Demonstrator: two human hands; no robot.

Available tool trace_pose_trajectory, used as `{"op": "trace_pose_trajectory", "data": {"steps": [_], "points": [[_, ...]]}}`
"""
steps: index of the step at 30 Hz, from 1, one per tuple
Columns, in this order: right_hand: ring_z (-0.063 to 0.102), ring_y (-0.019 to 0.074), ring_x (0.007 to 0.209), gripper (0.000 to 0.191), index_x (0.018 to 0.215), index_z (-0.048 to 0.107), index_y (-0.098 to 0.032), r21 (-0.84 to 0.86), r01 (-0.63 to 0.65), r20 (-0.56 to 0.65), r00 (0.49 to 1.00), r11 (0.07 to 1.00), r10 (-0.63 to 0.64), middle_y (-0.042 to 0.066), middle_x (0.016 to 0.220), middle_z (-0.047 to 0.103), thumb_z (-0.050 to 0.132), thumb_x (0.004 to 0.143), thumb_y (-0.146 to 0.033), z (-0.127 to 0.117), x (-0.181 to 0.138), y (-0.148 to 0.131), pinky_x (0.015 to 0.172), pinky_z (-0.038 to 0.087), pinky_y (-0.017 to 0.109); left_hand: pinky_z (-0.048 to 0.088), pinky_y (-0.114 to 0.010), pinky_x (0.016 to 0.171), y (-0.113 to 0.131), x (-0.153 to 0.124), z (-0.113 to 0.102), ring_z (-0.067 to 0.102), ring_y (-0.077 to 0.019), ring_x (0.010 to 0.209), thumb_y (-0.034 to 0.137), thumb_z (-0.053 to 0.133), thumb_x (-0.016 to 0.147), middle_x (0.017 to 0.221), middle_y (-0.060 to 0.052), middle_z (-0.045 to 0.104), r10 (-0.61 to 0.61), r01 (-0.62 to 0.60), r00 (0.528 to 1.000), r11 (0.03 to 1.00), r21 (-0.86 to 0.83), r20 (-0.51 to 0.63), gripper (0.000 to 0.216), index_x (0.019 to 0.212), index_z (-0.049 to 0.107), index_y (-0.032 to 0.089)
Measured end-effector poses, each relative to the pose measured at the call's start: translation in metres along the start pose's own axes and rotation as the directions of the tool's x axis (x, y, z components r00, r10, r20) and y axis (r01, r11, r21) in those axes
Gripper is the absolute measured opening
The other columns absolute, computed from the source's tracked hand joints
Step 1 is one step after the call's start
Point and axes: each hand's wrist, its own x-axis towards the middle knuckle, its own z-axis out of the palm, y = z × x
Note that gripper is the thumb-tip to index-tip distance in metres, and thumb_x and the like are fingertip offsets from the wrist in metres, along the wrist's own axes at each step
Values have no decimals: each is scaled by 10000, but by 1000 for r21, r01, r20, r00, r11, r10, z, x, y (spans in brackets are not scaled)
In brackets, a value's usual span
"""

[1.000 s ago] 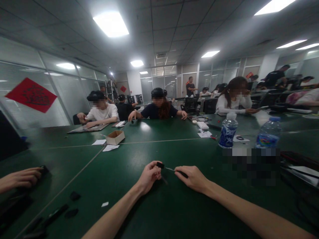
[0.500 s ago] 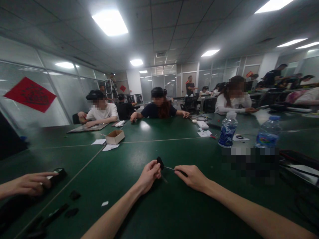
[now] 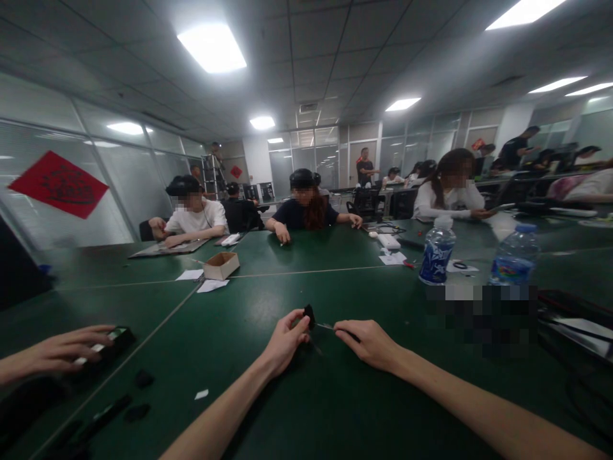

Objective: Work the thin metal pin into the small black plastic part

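Note:
Between thumb and fingers, my left hand (image 3: 288, 338) pinches a small black block-like part (image 3: 309, 316), raised over the green table (image 3: 306, 409). My right hand (image 3: 366, 342) is closed round a slim tool (image 3: 325, 326) with a thin metal shaft, much like a screwdriver; my fingers hide most of its handle. The shaft's far end meets the black part or lies just beside it; I cannot tell which. To the left of my left forearm lies a white scrap (image 3: 202, 394).
Small dark pieces (image 3: 144, 378) lie at lower left, near a neighbour's hand (image 3: 67, 351) on a dark device (image 3: 121, 337). Ahead stands an open cardboard box (image 3: 221, 266). Right of me are two water bottles (image 3: 437, 252) and dark cables (image 3: 582, 390). People sit across the table.
My hands and the two held things have hardly moved. The neighbour's hand at left has shifted over the dark device. A person across has drawn one hand inward to the right.

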Motion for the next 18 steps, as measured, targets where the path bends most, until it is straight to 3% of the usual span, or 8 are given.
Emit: {"op": "trace_pose_trajectory", "data": {"steps": [9, 18], "points": [[591, 152, 732, 317, 1038, 595, -171, -15, 2, -10, 1000, 1000, -2, 58, 870, 631, 328, 964, -323, -1, 0, 1, 668, 473, 259, 413, -241, 662, 1, 0, -1, 529, -120, 729, 371, 675, 735, 833, -42, 575, -4, 5, 999, 1000, -13, 45, 297, 878, 589, 125], [599, 169, 783, 296, 1035, 595, -166, 16, -9, -5, 1000, 1000, 9, 65, 889, 646, 356, 953, -320, -1, 1, 0, 710, 475, 281, 428, -246, 674, 1, 0, 0, 555, -136, 772, 335, 697, 716, 864, -43, 575, -35, 35, 999, 999, -15, 27, 340, 960, 579, 129]]}}
